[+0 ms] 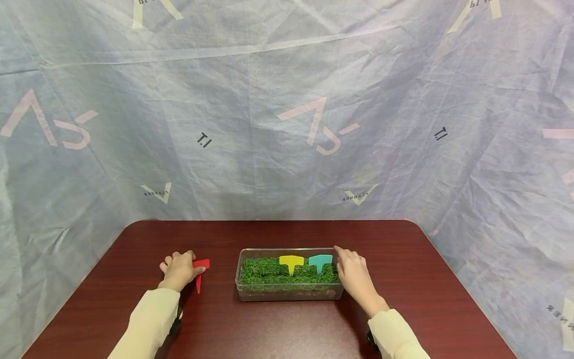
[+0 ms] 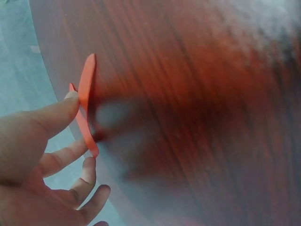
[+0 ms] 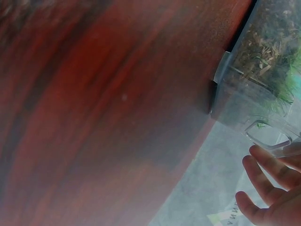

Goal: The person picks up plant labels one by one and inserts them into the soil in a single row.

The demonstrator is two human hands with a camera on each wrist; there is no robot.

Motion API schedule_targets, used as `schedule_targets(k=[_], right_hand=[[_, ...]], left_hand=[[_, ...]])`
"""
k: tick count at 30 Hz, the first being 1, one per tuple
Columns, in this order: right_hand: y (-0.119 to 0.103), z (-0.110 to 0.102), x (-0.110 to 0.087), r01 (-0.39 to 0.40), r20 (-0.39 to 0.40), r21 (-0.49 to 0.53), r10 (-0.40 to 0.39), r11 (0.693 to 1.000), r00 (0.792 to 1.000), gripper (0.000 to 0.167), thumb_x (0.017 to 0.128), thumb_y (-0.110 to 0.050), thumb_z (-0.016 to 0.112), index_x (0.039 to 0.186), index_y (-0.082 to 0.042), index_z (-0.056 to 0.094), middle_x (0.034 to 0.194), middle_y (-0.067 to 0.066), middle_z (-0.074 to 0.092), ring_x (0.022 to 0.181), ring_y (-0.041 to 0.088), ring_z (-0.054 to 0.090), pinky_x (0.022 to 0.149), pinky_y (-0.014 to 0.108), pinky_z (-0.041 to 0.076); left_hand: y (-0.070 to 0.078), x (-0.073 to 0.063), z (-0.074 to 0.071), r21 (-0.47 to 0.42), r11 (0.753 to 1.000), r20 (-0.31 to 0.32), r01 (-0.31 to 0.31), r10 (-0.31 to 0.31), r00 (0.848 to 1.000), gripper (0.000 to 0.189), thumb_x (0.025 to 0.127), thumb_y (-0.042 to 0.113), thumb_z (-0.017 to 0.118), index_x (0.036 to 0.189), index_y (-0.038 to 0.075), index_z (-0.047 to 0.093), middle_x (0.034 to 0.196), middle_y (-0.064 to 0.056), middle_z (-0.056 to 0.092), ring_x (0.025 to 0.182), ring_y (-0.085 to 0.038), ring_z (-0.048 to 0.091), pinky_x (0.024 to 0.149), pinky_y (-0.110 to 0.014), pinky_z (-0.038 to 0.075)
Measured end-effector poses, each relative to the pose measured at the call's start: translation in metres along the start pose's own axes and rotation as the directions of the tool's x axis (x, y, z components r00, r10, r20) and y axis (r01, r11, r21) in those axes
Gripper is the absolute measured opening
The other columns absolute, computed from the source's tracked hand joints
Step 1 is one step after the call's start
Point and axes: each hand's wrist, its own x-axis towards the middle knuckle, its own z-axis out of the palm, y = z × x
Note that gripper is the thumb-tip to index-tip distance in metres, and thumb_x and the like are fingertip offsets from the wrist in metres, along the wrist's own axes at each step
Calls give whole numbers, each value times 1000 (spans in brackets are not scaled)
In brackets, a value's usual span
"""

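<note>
Between thumb and index finger, my left hand pinches a red T-shaped plant label. Its pointed stem faces the near side of the table; whether it touches the tabletop I cannot tell. In the left wrist view the red label is seen nearly edge-on, with the other fingers loosely bent. To the right, a clear plastic box holds green grass. A yellow label and a blue label stand upright in it. My right hand rests against the box's right end, its fingers fairly straight.
The dark red wooden table has rounded far corners. A grey printed cloth hangs behind it and along both sides. Brown soil-like bits show through the box wall in the right wrist view.
</note>
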Motion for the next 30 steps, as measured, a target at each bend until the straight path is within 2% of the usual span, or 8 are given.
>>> schedule_targets(k=[13,19,25,30], right_hand=[[1,1,0,-1,-1,3,1,1000,1000,33,89,-6,53,122,-3,55,103,12,64,96,30,58,86,53,41],[1,0,0,2,0,1,-2,1000,1000,34,88,-6,54,122,-2,55,101,12,64,94,30,58,86,52,41],[1,0,0,-3,6,7,3,1000,1000,34,88,-6,54,122,-2,55,102,12,64,95,31,58,86,53,41],[0,0,0,-2,11,7,2,1000,1000,35,88,-6,55,123,-2,54,102,12,64,96,31,58,86,53,41]], left_hand=[[3,-6,-1,29,998,-64,-48,50,997,34,79,25,71,96,-1,57,90,-23,46,85,-43,37,73,-52,23],[1,-5,2,17,998,-108,-54,56,993,35,76,25,73,94,0,55,86,-17,53,83,-41,42,75,-54,24],[1,-3,4,28,994,-214,-104,108,971,39,72,25,76,95,-3,61,85,-19,57,80,-40,47,80,-58,25],[4,-2,4,42,991,-262,-127,133,956,30,73,22,76,89,0,65,80,-17,61,78,-38,52,80,-58,28]])
